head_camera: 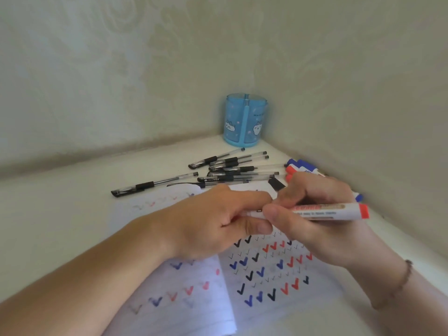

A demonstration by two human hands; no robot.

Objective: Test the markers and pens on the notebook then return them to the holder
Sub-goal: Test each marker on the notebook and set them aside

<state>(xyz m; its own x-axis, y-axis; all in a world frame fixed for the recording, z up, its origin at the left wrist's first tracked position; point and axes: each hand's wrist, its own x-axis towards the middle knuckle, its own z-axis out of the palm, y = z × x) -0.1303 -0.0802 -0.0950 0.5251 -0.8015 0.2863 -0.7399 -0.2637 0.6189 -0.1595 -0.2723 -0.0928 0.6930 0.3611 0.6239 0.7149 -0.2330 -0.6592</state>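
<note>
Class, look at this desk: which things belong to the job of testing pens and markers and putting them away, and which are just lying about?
Part of the job:
red marker, held by left hand and right hand
notebook
black pens
other markers
blue holder

Just there:
bracelet on the right wrist
Nothing else lies about.

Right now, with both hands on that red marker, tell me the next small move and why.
Probably pull the cap off: the left hand covers the cap end of the red marker while the right hand grips its barrel above the notebook, and the holder looks empty.
</note>
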